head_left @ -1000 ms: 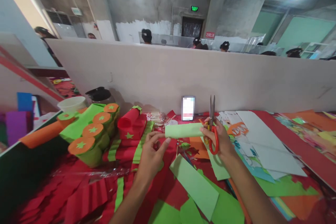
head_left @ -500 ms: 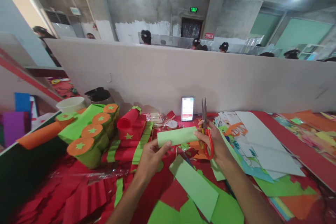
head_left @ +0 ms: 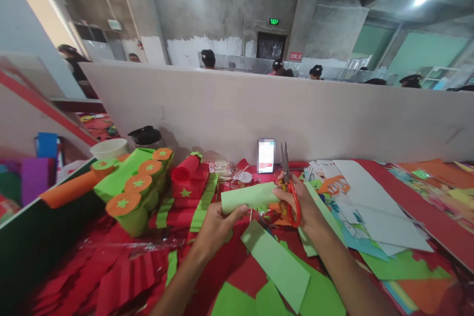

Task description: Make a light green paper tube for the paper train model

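Note:
Between my hands is a pale green paper strip (head_left: 252, 196), held up lengthwise above the table. My left hand (head_left: 219, 224) pinches its left end, thumb in front. My right hand (head_left: 299, 202) is closed around red-handled scissors (head_left: 293, 202), their blades pointing up and away from the paper. The right fingertips also touch the strip's right end. Below lies another pale green strip (head_left: 277, 264), resting on brighter green sheets (head_left: 318, 281). An orange paper piece lies partly hidden behind my right hand.
A lit phone (head_left: 266, 156) leans against the white partition (head_left: 222, 103). At left stand green paper rolls with orange star tops (head_left: 138, 183) and a red paper model (head_left: 188, 187). Folded red paper (head_left: 126, 276) lies in front. White sheets (head_left: 385, 212) and colored scraps cover the right.
The view has shifted slightly, so most things sit a little lower and further right. Both hands keep their hold on the strip and the scissors.

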Available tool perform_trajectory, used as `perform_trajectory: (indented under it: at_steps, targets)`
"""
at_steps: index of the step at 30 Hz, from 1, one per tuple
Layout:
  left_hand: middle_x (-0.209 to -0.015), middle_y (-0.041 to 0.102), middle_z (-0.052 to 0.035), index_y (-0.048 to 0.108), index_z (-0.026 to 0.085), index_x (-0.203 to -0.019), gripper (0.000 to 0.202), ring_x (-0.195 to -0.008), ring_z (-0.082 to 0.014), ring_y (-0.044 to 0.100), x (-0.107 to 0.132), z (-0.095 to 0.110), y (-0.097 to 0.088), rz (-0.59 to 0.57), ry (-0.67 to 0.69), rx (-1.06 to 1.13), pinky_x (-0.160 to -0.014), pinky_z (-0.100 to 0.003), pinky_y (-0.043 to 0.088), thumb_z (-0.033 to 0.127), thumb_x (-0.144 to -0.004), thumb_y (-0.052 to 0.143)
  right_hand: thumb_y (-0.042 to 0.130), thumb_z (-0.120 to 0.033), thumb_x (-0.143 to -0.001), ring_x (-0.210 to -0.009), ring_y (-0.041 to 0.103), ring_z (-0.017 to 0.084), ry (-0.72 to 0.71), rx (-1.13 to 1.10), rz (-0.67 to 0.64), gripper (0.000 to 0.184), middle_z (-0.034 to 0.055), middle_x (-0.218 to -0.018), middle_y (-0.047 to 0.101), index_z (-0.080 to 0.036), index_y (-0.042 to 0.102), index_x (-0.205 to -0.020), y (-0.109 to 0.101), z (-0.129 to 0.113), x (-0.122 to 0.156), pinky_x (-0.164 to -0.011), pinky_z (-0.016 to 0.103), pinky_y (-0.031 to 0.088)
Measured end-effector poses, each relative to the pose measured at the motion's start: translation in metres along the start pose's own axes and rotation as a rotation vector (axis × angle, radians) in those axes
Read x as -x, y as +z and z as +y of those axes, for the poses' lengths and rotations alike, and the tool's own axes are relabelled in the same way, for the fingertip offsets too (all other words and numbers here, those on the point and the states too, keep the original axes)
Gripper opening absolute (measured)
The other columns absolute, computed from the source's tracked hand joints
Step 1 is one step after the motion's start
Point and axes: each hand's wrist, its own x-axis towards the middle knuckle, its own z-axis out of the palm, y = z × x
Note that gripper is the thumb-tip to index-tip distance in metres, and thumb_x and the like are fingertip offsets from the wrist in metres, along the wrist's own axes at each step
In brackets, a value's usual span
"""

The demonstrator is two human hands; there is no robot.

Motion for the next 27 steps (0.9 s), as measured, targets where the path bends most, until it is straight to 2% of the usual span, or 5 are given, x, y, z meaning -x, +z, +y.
perform_trajectory:
  at_steps: [3, 7, 15, 23, 27]
  targets:
    - [-0.059, 0.069, -0.0029, 0.072, 0.013, -0.067, 0.023, -0.057, -0.0137, 0.059, -0.002, -0.001, -0.002, 0.04, -0.059, 0.041, -0.055, -0.021, 0.047, 0.035, -0.073, 0.075, 0.08, -0.031, -0.07, -0.048, 0.044, 0.007, -0.014, -0.019, -0.017, 0.038, -0.0072, -0.071, 0.052, -0.026, 0.055, -0.097, 0.001, -0.001, 0.001, -0.044, 0.019, 0.038]
    - [-0.076, 0.074, -0.0041, 0.073, 0.014, -0.088, 0.027, -0.067, -0.0136, 0.067, -0.006, 0.0, -0.008, 0.124, -0.18, 0.297, -0.063, -0.02, 0.053, 0.033, -0.071, 0.08, 0.074, -0.041, -0.078, -0.059, 0.049, 0.01, -0.056, 0.049, -0.064, 0.033, -0.003, -0.078, 0.055, -0.026, 0.055, -0.101, -0.006, -0.013, 0.002, -0.051, 0.021, 0.04]
    - [-0.08, 0.073, -0.0025, 0.068, 0.014, -0.088, 0.026, -0.063, -0.0101, 0.069, -0.012, 0.005, -0.015, 0.27, -0.282, 0.686, -0.056, -0.015, 0.057, 0.016, -0.067, 0.083, 0.055, -0.067, -0.082, -0.058, 0.042, 0.012, 0.026, 0.315, -0.415, 0.051, -0.0027, -0.07, 0.046, -0.023, 0.054, -0.109, -0.026, -0.031, 0.011, -0.055, 0.025, 0.041]
    - [-0.07, 0.069, -0.0022, 0.066, 0.013, -0.087, 0.018, -0.057, -0.0098, 0.068, -0.012, 0.013, -0.017, 0.318, -0.447, 0.852, -0.049, -0.013, 0.056, 0.005, -0.074, 0.075, 0.068, -0.036, -0.083, -0.064, 0.045, 0.014, -0.116, 0.632, -0.397, 0.022, -0.0026, -0.074, 0.054, -0.024, 0.057, -0.097, -0.015, -0.036, 0.012, -0.059, 0.026, 0.037]
    - [-0.071, 0.069, -0.0026, 0.066, 0.012, -0.087, 0.016, -0.059, -0.01, 0.069, -0.013, 0.009, -0.017, 0.301, -0.399, 0.859, -0.051, -0.014, 0.057, 0.005, -0.075, 0.074, 0.069, -0.027, -0.08, -0.064, 0.047, 0.016, -0.184, 0.833, -0.328, 0.018, -0.0037, -0.071, 0.056, -0.026, 0.059, -0.095, -0.013, -0.04, 0.013, -0.061, 0.028, 0.036]
